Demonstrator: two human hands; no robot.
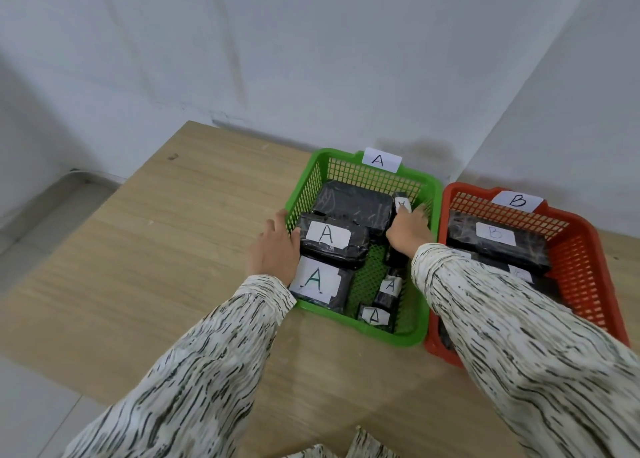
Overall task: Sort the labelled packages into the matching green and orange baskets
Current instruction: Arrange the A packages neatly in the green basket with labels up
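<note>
A green basket [420,329] tagged A holds several black wrapped packages with white A labels. An orange basket [585,253] tagged B stands to its right, touching it, with black packages labelled B [495,236] inside. My left hand [273,250] rests on the green basket's left wall, thumb against a large A package [332,243]. My right hand [408,231] reaches into the green basket, its fingers closed on a small black A package [401,203] standing against the back right corner.
Both baskets sit on a light wooden table [173,250] pushed into a corner of white walls. The table's left edge drops to a grey tiled floor [41,222]. My patterned sleeves cover part of the orange basket.
</note>
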